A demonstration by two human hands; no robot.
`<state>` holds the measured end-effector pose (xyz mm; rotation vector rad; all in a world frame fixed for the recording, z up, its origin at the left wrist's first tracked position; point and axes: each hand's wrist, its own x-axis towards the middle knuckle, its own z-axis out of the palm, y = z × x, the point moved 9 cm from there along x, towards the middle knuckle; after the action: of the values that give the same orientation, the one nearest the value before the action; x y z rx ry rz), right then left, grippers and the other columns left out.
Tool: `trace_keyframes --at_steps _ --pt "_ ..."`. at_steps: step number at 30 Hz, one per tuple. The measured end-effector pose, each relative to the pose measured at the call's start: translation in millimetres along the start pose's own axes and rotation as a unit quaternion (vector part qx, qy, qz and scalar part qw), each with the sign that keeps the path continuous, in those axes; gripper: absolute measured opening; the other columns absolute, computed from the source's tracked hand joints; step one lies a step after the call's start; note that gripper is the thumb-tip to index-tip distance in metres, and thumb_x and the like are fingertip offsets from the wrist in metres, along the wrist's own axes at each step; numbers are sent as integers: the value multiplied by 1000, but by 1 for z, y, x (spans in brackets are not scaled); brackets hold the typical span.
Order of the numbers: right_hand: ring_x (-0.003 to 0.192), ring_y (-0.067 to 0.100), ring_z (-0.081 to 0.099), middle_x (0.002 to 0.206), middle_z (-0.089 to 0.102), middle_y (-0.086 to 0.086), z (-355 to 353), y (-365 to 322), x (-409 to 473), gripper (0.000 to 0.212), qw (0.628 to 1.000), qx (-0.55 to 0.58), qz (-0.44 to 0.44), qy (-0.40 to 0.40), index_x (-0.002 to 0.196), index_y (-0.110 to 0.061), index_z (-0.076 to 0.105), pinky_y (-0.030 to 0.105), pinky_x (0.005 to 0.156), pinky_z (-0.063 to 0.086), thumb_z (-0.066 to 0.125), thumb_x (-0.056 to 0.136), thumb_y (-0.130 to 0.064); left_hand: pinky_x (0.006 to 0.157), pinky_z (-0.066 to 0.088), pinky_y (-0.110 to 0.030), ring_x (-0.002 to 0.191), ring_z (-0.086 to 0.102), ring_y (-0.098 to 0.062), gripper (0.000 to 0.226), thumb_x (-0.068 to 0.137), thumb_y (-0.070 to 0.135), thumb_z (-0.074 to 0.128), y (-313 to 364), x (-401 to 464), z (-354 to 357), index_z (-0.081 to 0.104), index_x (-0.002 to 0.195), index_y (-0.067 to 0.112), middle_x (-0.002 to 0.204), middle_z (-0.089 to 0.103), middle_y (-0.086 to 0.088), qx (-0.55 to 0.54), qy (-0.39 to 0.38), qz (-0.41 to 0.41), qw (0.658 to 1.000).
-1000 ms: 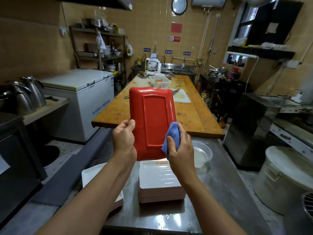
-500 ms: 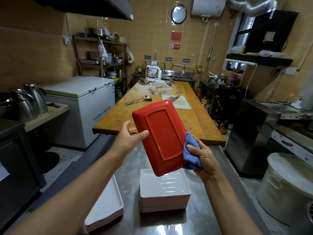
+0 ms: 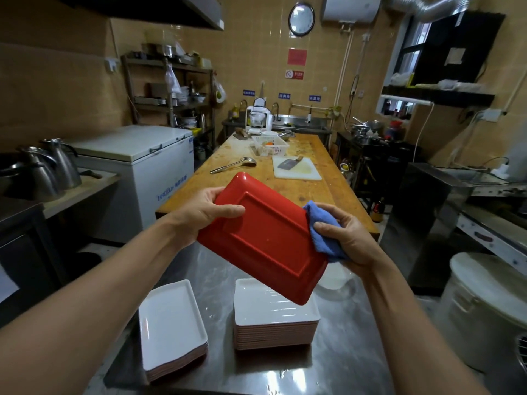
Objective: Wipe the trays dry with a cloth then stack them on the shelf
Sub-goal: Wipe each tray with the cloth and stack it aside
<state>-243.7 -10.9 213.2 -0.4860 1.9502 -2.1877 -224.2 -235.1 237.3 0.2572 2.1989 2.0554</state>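
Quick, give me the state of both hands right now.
Left hand: grips the upper left edge of the red tray.
Right hand: holds the blue cloth against the tray's right edge.

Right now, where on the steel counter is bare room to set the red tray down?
Bare steel counter lies right of the taller tray stack, and a narrow strip between it and the left tray stack. Behind the taller stack it is crowded: a white bowl sits there.

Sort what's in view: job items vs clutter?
Job: red tray gripped by left hand; blue cloth held in right hand; two white tray stacks.
Clutter: ladle, cutting board, cleaver, basket, kettles, freezer.
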Motion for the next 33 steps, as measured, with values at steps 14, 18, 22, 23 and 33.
trace_keyframes --at_steps 14,18,22,23,33 --pt "146 13 6 157 13 -5 24 5 -36 57 838 -500 -180 124 146 -24 29 31 118 9 36 91 -37 63 57 -37 70 67 -27 14 81 12 66 -43 -4 -7 62 93 17 80 71 -10 -136 163 -102 972" --pt "146 17 11 156 18 -3 27 9 -45 56 810 -530 -198 154 145 -20 34 32 118 13 40 92 -35 58 53 -36 66 66 -26 15 79 13 70 -50 -6 -3 59 90 14 62 71 -7 -177 181 -126 959" --pt "140 32 27 148 37 11 61 1 -50 51 749 -587 -252 174 136 -12 48 42 114 21 45 90 -35 56 50 -36 52 68 -24 13 79 15 70 -54 -8 12 60 86 12 60 70 -8 -216 187 -130 950" --pt "139 33 29 147 39 12 74 0 -49 51 743 -593 -262 166 135 -13 49 44 114 22 43 90 -36 55 50 -35 53 68 -24 13 81 17 69 -54 -8 17 61 88 11 63 70 -9 -220 183 -125 950" --pt "147 14 1 158 13 -6 123 -6 -7 56 776 -587 -217 73 147 -29 28 39 118 -1 27 92 -40 63 56 -32 74 67 -23 25 89 27 60 -53 -13 21 63 107 11 91 69 -11 -226 192 -49 954"
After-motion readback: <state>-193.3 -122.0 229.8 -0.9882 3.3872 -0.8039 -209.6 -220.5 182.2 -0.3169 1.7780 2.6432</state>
